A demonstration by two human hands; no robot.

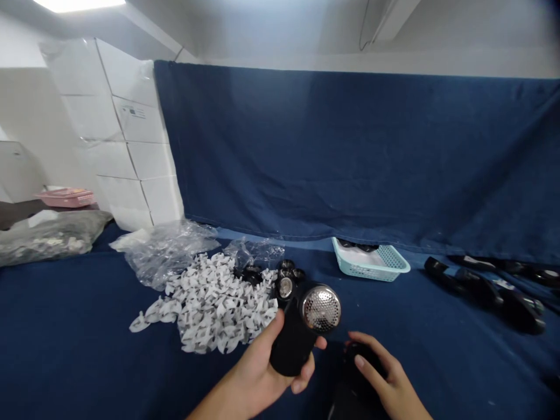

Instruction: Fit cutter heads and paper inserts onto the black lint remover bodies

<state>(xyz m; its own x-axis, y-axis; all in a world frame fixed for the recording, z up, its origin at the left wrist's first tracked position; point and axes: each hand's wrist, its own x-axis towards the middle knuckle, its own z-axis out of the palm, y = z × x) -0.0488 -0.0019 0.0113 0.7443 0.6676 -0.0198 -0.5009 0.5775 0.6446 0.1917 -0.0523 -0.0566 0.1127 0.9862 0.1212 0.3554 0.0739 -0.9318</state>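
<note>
My left hand (273,361) is wrapped around the black body of a fabric shaver (292,344). The shaver's round, perforated metal head (321,309) points up and faces me. Lower right, my right hand (385,373) has its thumb and fingers curled round a dark, rounded black object (365,364); its lower part blends into shadow, so its kind is unclear. Just beyond my left hand lies a heap of small white plastic pieces (219,309). Black round parts (286,274), one with a metal mesh face, sit at the heap's right edge, partly behind the shaver.
A light blue basket (371,272) holding black items stands at the back. Several black devices (494,291) lie at the right. Clear plastic bags (168,251) rest behind the heap. White boxes (144,157) are stacked at the back left, beside a blue cloth curtain (350,157).
</note>
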